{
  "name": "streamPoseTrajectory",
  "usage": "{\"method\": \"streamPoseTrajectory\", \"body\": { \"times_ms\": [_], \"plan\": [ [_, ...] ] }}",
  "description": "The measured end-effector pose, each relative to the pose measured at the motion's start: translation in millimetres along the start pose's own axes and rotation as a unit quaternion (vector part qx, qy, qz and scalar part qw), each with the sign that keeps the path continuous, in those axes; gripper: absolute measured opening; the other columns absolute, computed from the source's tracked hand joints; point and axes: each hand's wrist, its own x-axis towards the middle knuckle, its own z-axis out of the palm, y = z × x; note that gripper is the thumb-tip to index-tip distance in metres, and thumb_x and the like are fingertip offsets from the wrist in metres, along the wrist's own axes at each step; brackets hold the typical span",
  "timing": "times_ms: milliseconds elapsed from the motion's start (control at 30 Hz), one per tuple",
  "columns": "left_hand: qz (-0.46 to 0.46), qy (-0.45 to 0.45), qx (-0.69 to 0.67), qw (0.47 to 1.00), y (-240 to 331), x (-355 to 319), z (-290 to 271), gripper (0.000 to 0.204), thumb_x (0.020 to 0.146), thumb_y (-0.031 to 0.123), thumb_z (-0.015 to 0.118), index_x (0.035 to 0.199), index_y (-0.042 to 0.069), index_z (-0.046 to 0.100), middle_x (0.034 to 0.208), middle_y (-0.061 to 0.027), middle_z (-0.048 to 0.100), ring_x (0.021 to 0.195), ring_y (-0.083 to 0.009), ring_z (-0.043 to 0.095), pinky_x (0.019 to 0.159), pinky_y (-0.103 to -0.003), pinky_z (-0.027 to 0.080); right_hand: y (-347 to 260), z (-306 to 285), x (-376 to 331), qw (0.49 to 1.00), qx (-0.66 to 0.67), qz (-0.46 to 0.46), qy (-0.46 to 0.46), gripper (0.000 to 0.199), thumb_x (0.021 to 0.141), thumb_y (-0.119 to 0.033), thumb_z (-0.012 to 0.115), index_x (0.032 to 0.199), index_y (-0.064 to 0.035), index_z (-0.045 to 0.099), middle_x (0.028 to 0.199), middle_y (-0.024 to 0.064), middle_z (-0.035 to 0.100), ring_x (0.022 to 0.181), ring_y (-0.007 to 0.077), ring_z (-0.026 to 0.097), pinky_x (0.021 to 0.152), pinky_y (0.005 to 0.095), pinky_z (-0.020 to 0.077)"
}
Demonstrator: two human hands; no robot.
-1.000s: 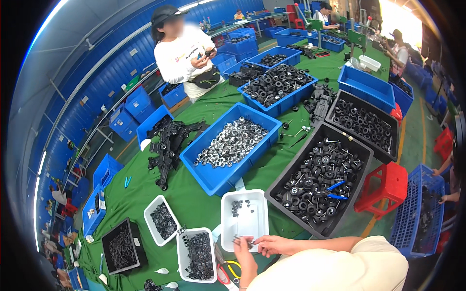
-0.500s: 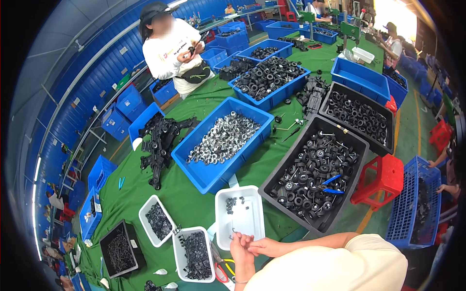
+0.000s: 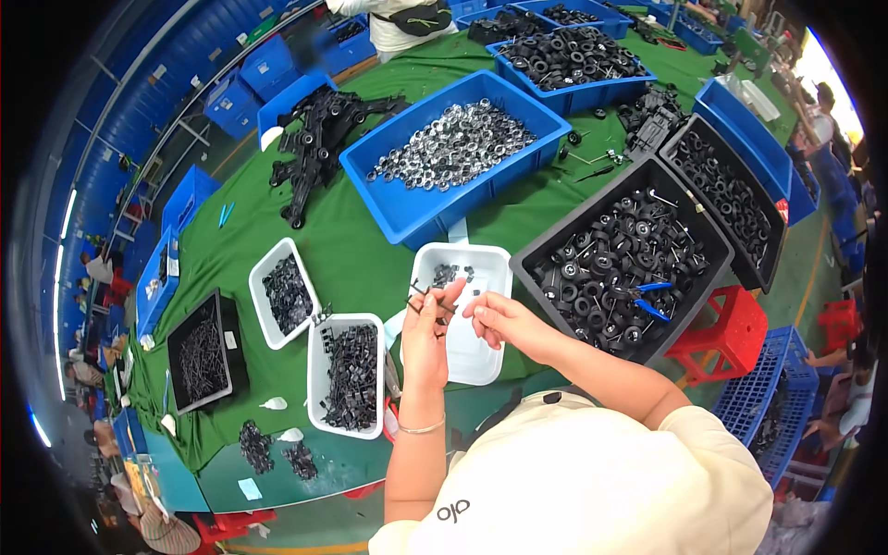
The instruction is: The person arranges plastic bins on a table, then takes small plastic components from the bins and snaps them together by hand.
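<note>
Several thin black pins with small dark pieces on them stick out between the fingers of my left hand, which is closed around them. Just to its right, my right hand has its fingers bent together, pointing at the left; what they pinch, if anything, is too small to make out. Both hands hover over a white tray with a few small black parts at its far end. Left of it, another white tray holds many small black plastic parts.
A black box of thin dark rods and a further white tray lie left. Beyond are a blue bin of shiny rings and a black bin of wheels on axles with blue-handled pliers. A red stool stands right.
The view has tilted down and shifted. My hands, close together before, are now slightly apart and farther over the white tray, and the pins in my left hand show more clearly.
</note>
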Motion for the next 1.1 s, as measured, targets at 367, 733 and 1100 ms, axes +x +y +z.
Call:
{"method": "streamPoseTrajectory", "body": {
  "times_ms": [367, 733, 1100],
  "plan": [
    [0.015, 0.030, 0.053, 0.998, -19, -13, 5, 0.014, 0.080, 0.018, 0.035, 0.081, 0.006, 0.041, 0.094, -0.0142, 0.050, 0.083, -0.0132, 0.047, 0.073, -0.026, 0.036, 10, 18, -2, 0.948, -0.280, -0.097, 0.118, 0.025, 0.076, -0.026, 0.045, 0.072, -0.0008, 0.042, 0.059, 0.0063, 0.047, 0.053, 0.0134, 0.045, 0.049, 0.0262, 0.0360],
    [-0.046, 0.145, -0.211, 0.966, -62, 7, -41, 0.021, 0.083, 0.022, 0.029, 0.072, 0.008, 0.038, 0.051, -0.0014, 0.042, 0.043, -0.0109, 0.039, 0.044, -0.021, 0.034, 37, 33, -29, 0.864, -0.408, -0.283, -0.079, 0.013, 0.070, -0.012, 0.049, 0.064, -0.0017, 0.045, 0.054, 0.0109, 0.044, 0.048, 0.0261, 0.045, 0.043, 0.0311, 0.0358],
    [-0.111, 0.068, -0.072, 0.989, -57, -38, -28, 0.026, 0.079, 0.035, 0.037, 0.074, 0.010, 0.040, 0.062, 0.0024, 0.038, 0.054, -0.0080, 0.035, 0.054, -0.023, 0.033, 31, 11, -5, 0.997, -0.043, 0.044, 0.042, 0.028, 0.080, -0.025, 0.037, 0.059, -0.0061, 0.041, 0.051, -0.0037, 0.034, 0.043, 0.0038, 0.025, 0.039, 0.0174, 0.0206]
  ]
}}
